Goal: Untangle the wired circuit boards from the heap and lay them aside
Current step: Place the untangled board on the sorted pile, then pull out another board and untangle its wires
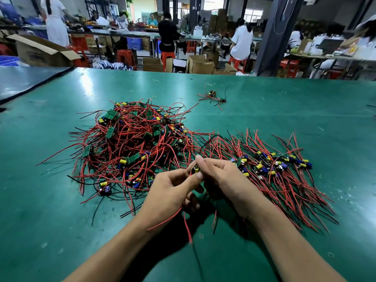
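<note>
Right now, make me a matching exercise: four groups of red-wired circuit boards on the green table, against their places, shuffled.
1. tangled heap of red-wired green circuit boards
2. combed row of wired boards
3. small stray cluster of wired boards
4. single board with yellow capacitor

A. pinched by left hand and right hand
B. far across the green table
C. right of the hands
D. left of the hands

Pairs: 1-D, 2-C, 3-B, 4-A.

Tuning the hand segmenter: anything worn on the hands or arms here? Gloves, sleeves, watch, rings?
No. The left hand and right hand are both bare, no gloves. No ring shows on the visible fingers. The left forearm and right forearm are uncovered down to the frame edge: no sleeves, watch or wristband in view.
</note>
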`<move>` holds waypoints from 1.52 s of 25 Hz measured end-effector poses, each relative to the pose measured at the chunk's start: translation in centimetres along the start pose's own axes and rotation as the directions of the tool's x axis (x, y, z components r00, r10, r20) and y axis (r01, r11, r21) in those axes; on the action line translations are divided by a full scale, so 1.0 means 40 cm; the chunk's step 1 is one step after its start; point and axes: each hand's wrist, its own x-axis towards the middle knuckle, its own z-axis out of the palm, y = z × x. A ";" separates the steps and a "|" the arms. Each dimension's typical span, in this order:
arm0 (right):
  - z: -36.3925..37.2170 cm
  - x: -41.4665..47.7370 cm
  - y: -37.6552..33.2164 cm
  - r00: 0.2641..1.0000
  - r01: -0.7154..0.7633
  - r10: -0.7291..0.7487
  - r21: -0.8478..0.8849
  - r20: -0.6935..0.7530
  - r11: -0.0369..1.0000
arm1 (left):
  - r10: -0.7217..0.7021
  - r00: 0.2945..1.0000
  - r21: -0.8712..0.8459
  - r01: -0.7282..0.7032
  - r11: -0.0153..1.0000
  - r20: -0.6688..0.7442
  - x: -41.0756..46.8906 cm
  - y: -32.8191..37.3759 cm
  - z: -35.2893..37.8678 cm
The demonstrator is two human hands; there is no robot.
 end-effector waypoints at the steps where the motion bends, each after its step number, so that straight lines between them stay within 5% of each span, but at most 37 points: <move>1: 0.005 0.002 0.001 1.000 0.007 -0.007 0.005 -0.028 1.000 | 0.013 1.000 0.030 -0.013 0.999 -0.003 -0.003 -0.001 -0.001; 6: -0.010 0.019 0.010 0.978 0.085 -0.055 0.140 -0.203 0.986 | -0.017 0.995 0.078 0.010 0.997 0.098 -0.008 -0.006 0.007; 10: -0.007 0.017 0.005 0.994 0.016 0.026 0.368 -0.109 0.930 | -0.099 0.947 -0.077 0.129 0.989 0.306 -0.010 0.009 0.001; 12: -0.010 0.017 0.003 0.996 0.004 0.033 0.396 -0.087 0.918 | -0.087 0.963 -0.063 0.107 0.992 0.256 -0.009 0.015 0.001; 16: -0.018 0.014 0.000 0.999 0.025 -0.010 0.349 -0.047 0.937 | -0.040 0.999 -0.052 0.042 0.998 0.031 0.001 0.020 -0.004; 25: -0.011 0.018 0.000 0.988 0.047 0.012 0.380 -0.153 0.924 | -0.098 0.975 -0.166 0.133 0.977 0.200 -0.008 0.012 0.007; 30: -0.019 0.018 0.000 0.985 0.019 0.016 0.199 -0.173 0.980 | 0.005 0.994 0.191 -0.025 0.981 0.105 -0.015 0.010 0.004; 38: -0.032 0.009 0.005 0.998 0.001 0.010 0.149 -0.068 0.989 | -0.106 0.980 -0.102 0.124 0.987 0.167 -0.004 0.015 0.002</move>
